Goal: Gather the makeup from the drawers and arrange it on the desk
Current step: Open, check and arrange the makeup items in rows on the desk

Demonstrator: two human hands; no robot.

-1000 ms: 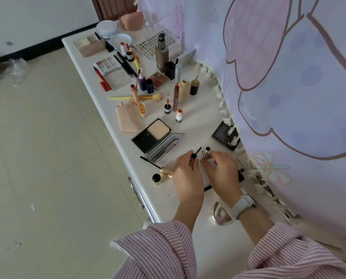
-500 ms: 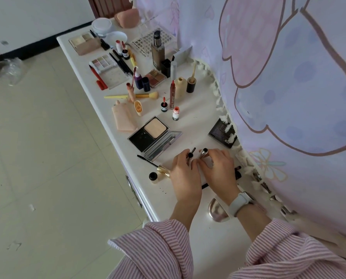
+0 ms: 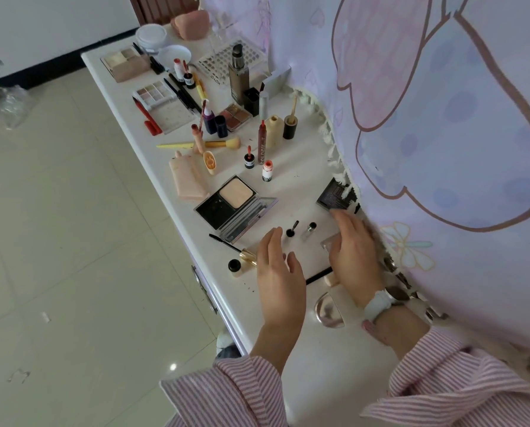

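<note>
Hands, left (image 3: pixel 277 272) and right (image 3: pixel 353 245), now parted and spread, have released the small black-capped vial (image 3: pixel 290 232) and clear vial (image 3: pixel 309 231) upright on the white counter (image 3: pixel 288 186).

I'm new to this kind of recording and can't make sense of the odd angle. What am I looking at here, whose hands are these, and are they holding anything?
There is no machine here: a person wears a wide-angle camera on the head, so you look down past striped sleeves at their own hands. The white desk carries laid-out makeup: an open powder compact, a mascara wand, a small applicator cap and a small clear vial standing upright. The left hand hovers with relaxed fingers, holding nothing. The right hand, with a watch on the wrist, lies over a pale item near the curtain; whether it grips that item cannot be told.
</note>
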